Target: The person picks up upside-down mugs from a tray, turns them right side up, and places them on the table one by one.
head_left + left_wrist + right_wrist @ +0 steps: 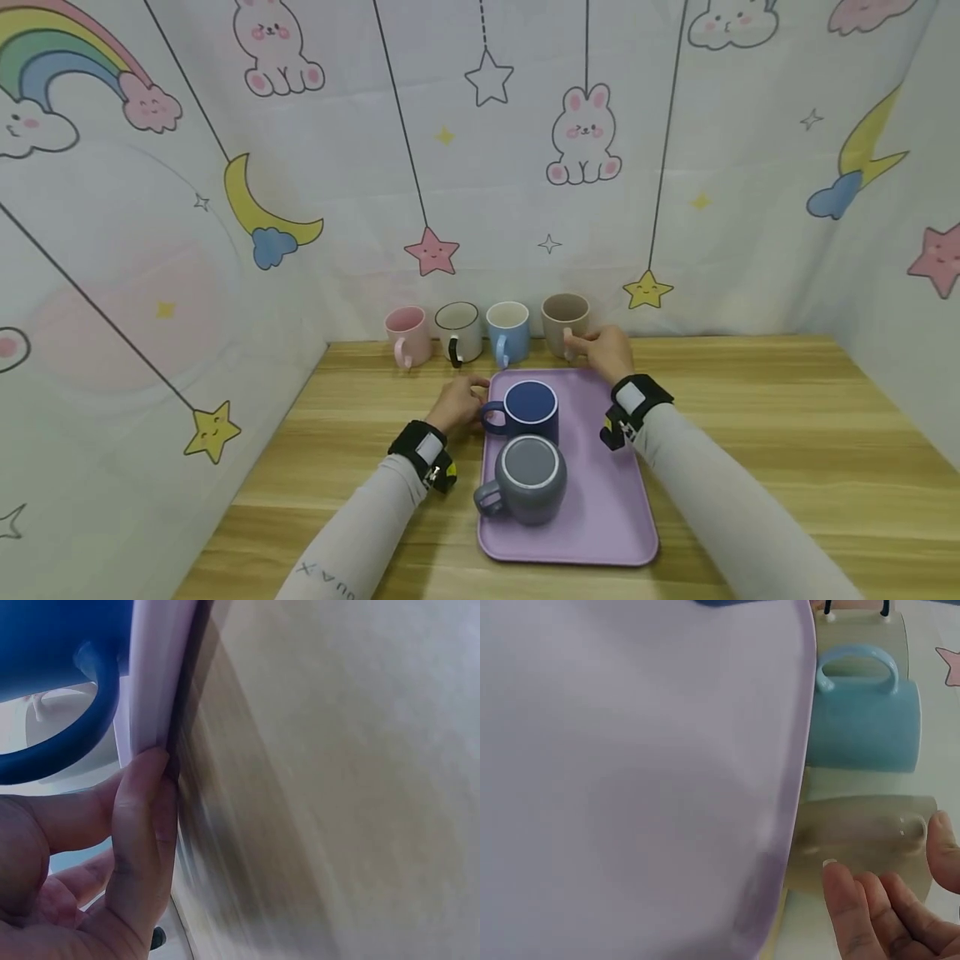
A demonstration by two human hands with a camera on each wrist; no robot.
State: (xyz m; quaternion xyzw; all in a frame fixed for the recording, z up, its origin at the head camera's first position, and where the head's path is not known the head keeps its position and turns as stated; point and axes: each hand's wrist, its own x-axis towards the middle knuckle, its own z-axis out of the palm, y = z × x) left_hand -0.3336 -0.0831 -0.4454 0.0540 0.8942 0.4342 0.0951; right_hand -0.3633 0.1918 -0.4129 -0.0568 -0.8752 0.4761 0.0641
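A lilac tray (600, 500) lies on the table and bears a dark blue mug (531, 404) and a grey mug (530, 467), both upside down with handles to the left. My left hand (459, 402) holds the tray's left rim beside the blue mug's handle; in the left wrist view bent fingers (142, 787) meet that rim. Beyond the tray's far edge stands an upright beige mug (564, 321). My right hand (606, 352) is at its handle. Thumb and fingers (847, 900) are spread apart in the right wrist view; contact is unclear.
Left of the beige mug, a light blue mug (508, 333), a white mug with a black handle (459, 332) and a pink mug (408, 336) stand upright in a row. Behind them hangs a patterned white cloth (495, 208). Wooden tabletop (750, 433) extends on both sides of the tray.
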